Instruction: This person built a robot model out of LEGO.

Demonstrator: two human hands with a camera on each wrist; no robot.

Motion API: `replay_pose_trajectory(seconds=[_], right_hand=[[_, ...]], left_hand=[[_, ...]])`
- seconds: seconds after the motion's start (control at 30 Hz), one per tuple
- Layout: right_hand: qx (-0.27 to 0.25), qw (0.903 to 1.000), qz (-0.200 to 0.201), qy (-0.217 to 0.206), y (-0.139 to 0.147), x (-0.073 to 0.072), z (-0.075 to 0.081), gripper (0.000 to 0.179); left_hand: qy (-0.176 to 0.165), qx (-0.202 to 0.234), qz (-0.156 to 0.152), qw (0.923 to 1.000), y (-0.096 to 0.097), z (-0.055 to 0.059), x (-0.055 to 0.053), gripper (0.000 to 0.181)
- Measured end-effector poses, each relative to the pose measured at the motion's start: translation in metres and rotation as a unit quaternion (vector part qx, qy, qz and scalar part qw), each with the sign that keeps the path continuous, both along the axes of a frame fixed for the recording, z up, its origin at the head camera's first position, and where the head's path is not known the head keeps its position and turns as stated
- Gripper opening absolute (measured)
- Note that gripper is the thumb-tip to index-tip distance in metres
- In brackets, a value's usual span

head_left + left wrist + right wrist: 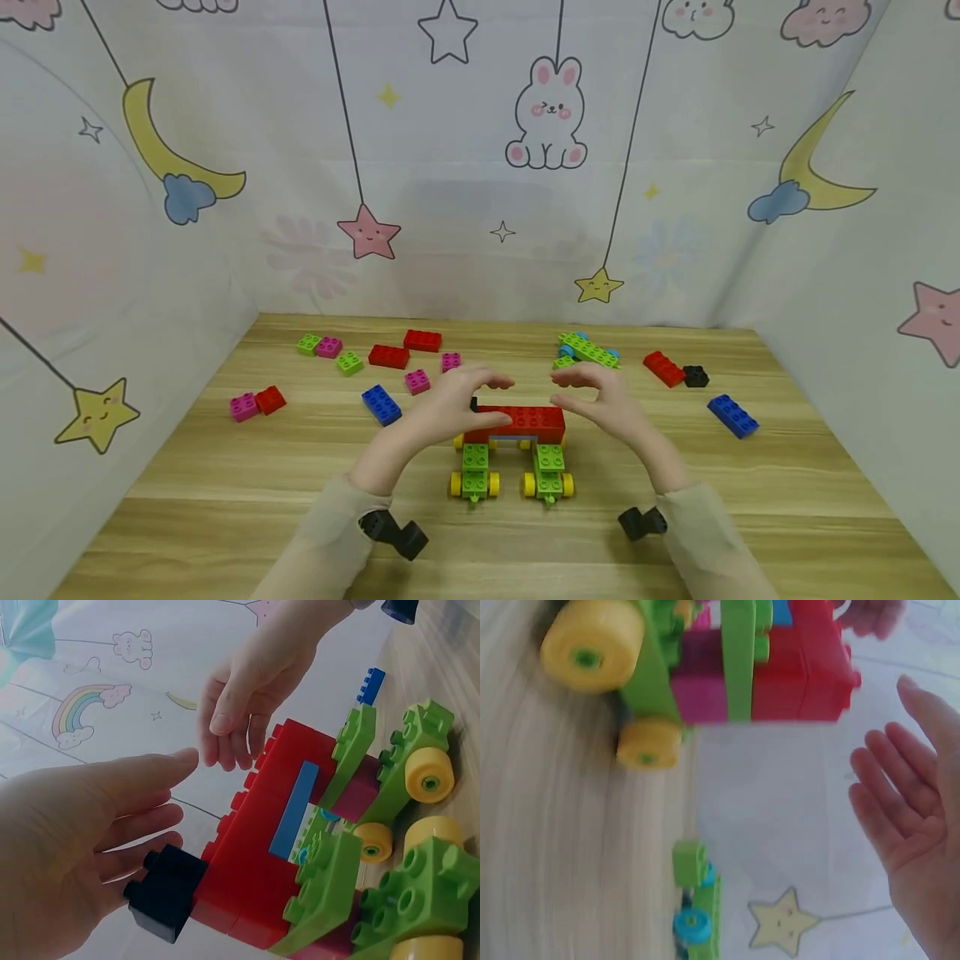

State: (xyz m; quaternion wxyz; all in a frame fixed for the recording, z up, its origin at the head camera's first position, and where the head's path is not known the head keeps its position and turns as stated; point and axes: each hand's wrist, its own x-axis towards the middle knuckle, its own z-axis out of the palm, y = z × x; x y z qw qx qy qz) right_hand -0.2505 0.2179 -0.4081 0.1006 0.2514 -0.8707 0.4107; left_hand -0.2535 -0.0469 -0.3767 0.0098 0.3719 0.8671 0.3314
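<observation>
A toy-brick build stands at the middle of the wooden table: a row of red bricks (pixel 536 423) bridges two green wheeled bases (pixel 475 475) with yellow wheels (pixel 568 485). Between them, the left wrist view shows green plates, magenta bricks and a flat blue piece (pixel 294 811). A black brick (pixel 166 892) sits at the build's left end. My left hand (pixel 453 404) hovers by that end, fingers loosely bent; whether it touches the black brick I cannot tell. At the right end, my right hand (pixel 606 402) is held apart from the red bricks, its fingers relaxed around nothing.
Loose red, blue, green and magenta bricks (pixel 388 357) lie at the back left. Behind my right hand is a green wheeled base with blue wheels (pixel 590 350). A red brick (pixel 663 368), a black one (pixel 696 377) and a blue one (pixel 732 416) lie farther right.
</observation>
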Motion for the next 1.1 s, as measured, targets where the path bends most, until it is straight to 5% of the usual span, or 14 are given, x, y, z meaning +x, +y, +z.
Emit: replay_pose_trajectory(seconds=[0.3,0.5,0.9,1.1], right_hand=[[0.032,0.9891,-0.08,0.12,0.059,-0.004,-0.004,0.027],[0.057,0.9885,-0.127,0.058,0.104,0.0,-0.001,0.031],[0.042,0.9814,-0.181,0.049,0.172,-0.01,-0.01,0.036],[0.08,0.9745,-0.208,0.022,0.191,-0.017,-0.019,0.039]], left_hand=[[-0.009,-0.023,-0.023,0.9994,0.025,0.003,-0.001,0.039],[-0.024,-0.042,-0.036,0.9982,0.031,0.002,-0.001,0.039],[-0.031,-0.065,-0.018,0.9973,0.033,-0.003,0.0,0.037],[-0.029,-0.072,-0.015,0.9969,0.033,-0.004,-0.001,0.032]])
